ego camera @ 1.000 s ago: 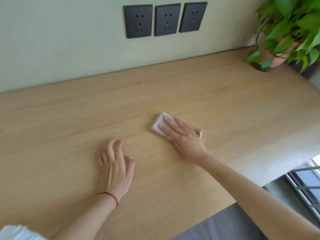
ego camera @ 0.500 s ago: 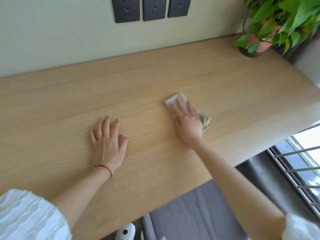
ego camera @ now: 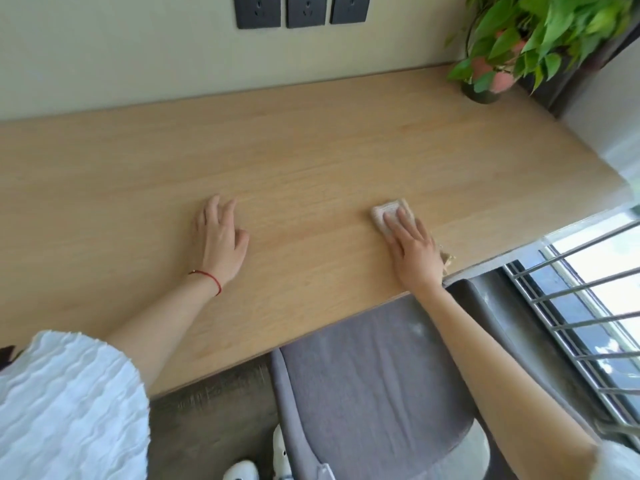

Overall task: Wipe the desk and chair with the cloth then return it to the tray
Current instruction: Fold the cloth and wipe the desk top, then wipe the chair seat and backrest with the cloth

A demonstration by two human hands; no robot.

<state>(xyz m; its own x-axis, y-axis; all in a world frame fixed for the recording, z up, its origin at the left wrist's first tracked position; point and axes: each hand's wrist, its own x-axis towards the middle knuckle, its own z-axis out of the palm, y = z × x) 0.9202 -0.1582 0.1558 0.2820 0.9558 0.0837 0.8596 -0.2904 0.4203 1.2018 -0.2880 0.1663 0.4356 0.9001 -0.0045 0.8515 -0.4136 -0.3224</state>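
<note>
A small pale folded cloth [ego camera: 389, 210] lies on the light wooden desk [ego camera: 311, 161], near its front right edge. My right hand [ego camera: 414, 249] presses flat on the cloth, fingers covering most of it; a frayed corner shows by the wrist. My left hand [ego camera: 220, 239] rests palm down on the bare desk to the left, fingers apart, holding nothing, with a red string at the wrist. A grey upholstered chair [ego camera: 374, 382] stands under the desk's front edge, below my right arm. No tray is in view.
A potted green plant [ego camera: 512, 46] stands at the desk's back right corner. Three dark wall sockets [ego camera: 304, 10] sit above the desk. A railed window [ego camera: 588, 306] is to the right. White shoes [ego camera: 242, 469] show on the floor.
My right hand has slid the cloth to the right, toward the desk's front right edge. The view has tilted down, bringing the chair into sight. My left hand stays flat on the desk.
</note>
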